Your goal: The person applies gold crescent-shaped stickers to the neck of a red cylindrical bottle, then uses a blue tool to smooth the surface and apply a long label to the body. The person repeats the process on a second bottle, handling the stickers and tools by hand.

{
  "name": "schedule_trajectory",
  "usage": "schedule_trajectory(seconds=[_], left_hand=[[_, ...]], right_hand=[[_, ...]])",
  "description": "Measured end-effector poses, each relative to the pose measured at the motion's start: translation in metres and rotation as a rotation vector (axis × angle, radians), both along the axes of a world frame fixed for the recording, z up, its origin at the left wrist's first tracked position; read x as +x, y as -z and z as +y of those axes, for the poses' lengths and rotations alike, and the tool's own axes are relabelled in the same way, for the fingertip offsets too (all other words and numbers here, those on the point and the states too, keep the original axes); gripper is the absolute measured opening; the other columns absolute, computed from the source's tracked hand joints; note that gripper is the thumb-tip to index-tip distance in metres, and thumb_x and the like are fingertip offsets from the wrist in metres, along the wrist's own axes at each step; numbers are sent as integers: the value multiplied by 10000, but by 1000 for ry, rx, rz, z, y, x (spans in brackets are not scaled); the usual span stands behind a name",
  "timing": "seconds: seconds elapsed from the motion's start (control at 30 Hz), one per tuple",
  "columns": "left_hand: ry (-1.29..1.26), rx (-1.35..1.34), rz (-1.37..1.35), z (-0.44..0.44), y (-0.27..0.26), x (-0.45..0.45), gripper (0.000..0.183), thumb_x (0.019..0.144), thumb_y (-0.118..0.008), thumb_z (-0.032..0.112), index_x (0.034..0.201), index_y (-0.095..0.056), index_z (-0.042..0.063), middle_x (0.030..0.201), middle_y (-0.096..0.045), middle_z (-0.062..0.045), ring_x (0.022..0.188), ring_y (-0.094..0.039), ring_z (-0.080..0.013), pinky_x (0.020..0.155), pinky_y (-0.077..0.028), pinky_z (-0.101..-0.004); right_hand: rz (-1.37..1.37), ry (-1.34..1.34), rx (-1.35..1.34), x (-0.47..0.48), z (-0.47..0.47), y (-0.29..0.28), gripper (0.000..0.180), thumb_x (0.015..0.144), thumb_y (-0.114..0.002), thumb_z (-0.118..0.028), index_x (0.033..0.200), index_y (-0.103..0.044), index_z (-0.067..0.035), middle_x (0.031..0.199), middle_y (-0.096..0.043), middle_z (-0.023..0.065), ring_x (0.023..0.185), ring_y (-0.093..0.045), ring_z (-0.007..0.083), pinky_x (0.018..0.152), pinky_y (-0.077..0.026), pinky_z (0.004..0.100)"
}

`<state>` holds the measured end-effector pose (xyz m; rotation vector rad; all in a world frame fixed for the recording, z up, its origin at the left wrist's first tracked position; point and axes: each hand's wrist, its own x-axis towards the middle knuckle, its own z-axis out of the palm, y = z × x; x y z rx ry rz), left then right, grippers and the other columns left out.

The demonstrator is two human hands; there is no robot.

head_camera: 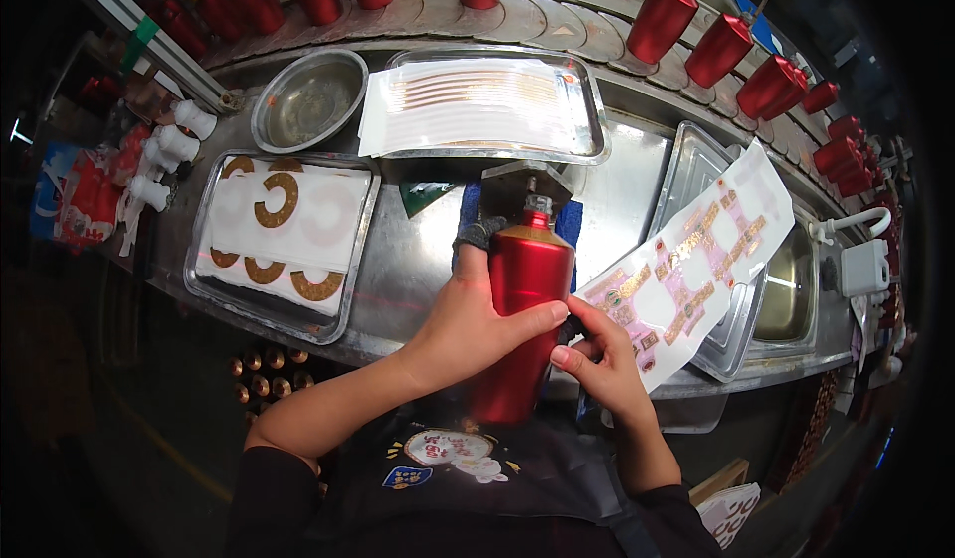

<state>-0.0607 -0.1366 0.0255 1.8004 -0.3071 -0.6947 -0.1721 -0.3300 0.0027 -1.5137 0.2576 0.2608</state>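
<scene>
A glossy red bottle (pixel 527 274) with a gold shoulder and a clear threaded neck leans towards me, its base near my dark apron (pixel 448 476). My left hand (pixel 477 312) grips it from the left, the thumb lying across its front. A dark finger cover (pixel 481 232) is on one left finger. Against the bottle's right side, my right hand (pixel 604 368) rests its thumb and index fingertips; its other fingers are partly hidden. Beyond the neck stands a metal holder (pixel 515 185) flanked by blue padding (pixel 567 230). Beside my right hand lies a printed decal sheet (pixel 686 274).
At left, a metal tray (pixel 192 259) holds sheets with gold C-shaped decals (pixel 277 200). Behind are a round metal bowl (pixel 310 103) and a tray (pixel 597 121) of gold-striped sheets (pixel 470 103). Red bottles (pixel 662 21) line a curved plate conveyor (pixel 515 21). A basin (pixel 783 304) is at right.
</scene>
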Motion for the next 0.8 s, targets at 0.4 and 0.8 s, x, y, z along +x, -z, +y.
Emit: schedule_trajectory(seconds=[0.4,0.8], left_hand=[[-43,158,-40,-5,-8,15,943,841,-827,412,1451,-263,-34,1346,-555,-241,1233,-601,-299,1018,-495,-404],[-460,736,-940,66,29,178,527,840,-767,376,1063,-553,-52,973,-708,-252,942,-687,-423,821,-538,-514]], right_hand=[[-31,16,12,18,4,8,707,928,-720,-132,1526,-396,60,1128,-650,44,675,-504,8,623,-424,185],[-96,159,-154,24,-9,1,578,945,-667,-71,1490,-489,8,918,-633,17,778,-616,50,671,-475,169]])
